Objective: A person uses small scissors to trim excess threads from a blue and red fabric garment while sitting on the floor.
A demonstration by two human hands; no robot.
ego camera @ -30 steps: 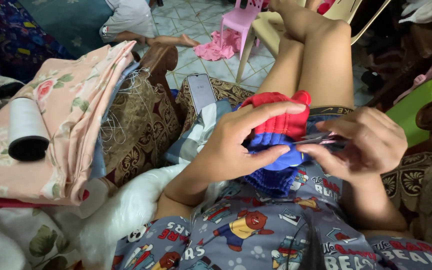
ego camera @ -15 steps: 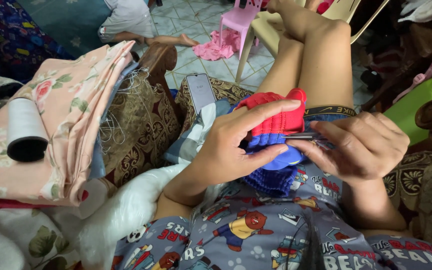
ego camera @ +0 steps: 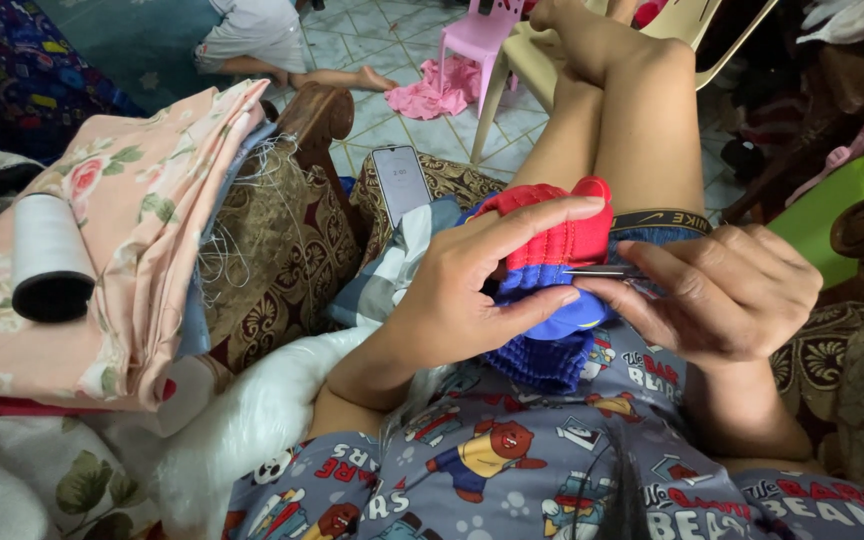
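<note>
Right hand now lower on ribbed red-and-blue knit garment.

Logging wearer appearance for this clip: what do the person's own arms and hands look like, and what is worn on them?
Both arms are bare, with no sleeves in view. The left hand and right hand wear no gloves, and no rings, watch or bracelets can be seen. The fingers are bare, with short, unpainted nails.
</note>
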